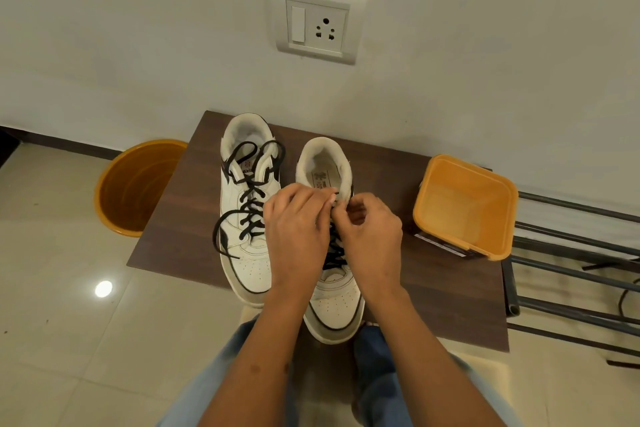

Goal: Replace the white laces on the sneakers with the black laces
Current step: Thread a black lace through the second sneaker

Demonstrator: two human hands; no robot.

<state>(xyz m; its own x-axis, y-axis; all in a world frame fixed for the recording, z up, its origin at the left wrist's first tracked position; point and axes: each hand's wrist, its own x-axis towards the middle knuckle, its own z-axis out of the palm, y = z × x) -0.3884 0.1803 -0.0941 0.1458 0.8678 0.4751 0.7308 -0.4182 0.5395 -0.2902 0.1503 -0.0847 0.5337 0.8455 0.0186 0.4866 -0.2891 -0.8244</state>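
Second sneaker nearly laced.
Left sneaker (247,204) already wore black; both the left hand (298,229) and right hand (370,236) pinched the black lace (334,250) at the right sneaker (334,308)'s top eyelets.

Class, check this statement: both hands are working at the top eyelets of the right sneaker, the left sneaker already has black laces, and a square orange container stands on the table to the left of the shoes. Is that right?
Not quite. The head view shows the square orange container to the right of the shoes. The rest holds: left hand and right hand work at the right sneaker, the left sneaker has black laces, all on the table.
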